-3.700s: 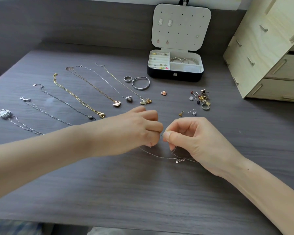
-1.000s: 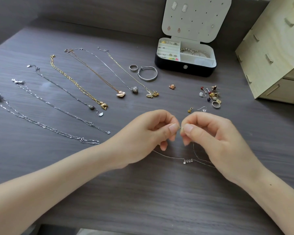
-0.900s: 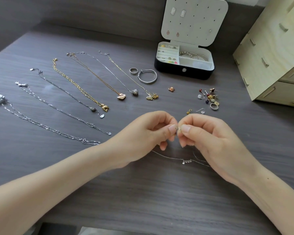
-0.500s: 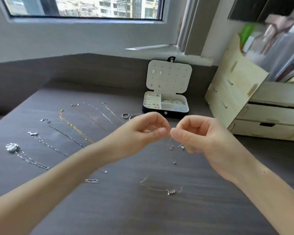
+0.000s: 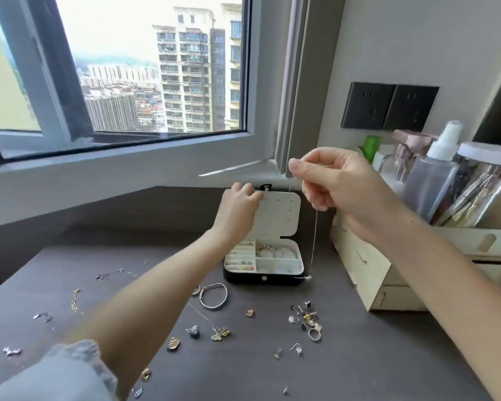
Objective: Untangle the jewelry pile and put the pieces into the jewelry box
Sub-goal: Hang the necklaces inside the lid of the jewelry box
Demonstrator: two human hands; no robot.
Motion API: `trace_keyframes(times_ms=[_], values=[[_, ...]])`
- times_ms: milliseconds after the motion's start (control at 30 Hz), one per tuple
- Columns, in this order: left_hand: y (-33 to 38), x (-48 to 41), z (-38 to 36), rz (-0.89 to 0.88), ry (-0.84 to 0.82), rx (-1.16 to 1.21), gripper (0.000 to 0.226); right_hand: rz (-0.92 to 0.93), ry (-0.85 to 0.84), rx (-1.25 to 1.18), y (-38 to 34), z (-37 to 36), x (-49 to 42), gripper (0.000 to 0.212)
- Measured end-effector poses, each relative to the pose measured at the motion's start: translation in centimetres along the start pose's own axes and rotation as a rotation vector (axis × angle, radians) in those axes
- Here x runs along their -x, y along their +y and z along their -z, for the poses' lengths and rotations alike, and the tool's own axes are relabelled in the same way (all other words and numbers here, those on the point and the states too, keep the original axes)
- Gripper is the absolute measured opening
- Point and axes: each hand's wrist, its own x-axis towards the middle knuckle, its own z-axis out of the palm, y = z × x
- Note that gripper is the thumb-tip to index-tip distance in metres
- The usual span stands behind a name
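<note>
Right hand (image 5: 339, 192): fingers (image 5: 295, 166) pinched the thin chain (image 5: 315, 227) up high;
Thin chain: hung straight down; low end by the front right corner of the jewelry box (image 5: 263, 278);
Left hand (image 5: 237, 204): fingers curled on the open lid (image 5: 278, 215), at its top edge;
Table (image 5: 359, 360): a bangle (image 5: 213, 296) and small pieces lay spread out.

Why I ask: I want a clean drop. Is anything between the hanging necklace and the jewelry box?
Nothing visible does. The jewelry box stands open, the left hand holding its lid upright; the necklace hangs from the right hand beside the box's right edge.
</note>
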Motion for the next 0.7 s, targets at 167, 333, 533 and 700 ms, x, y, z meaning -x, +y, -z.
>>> trace_keyframes(times_ms=[167, 333, 533, 700], values=[[1.0, -1.6, -1.7, 0.030, 0.071, -0.010, 0.021, -0.014, 0.080, 0.043, 0.9, 0.5, -3.5, 0.024], [1.1, -2.8, -3.2, 0.136, 0.156, 0.025, 0.012, -0.027, 0.114, 0.081, 1.6, 0.6, -5.6, 0.023], [0.5, -3.4, -3.5, 0.251, 0.185, 0.227, 0.008, -0.026, 0.093, 0.075, 2.5, 0.5, -6.8, 0.023], [0.0, -2.6, -3.4, 0.035, 0.233, 0.205, 0.012, -0.010, 0.111, 0.066, 2.8, 0.8, -7.4, 0.024]])
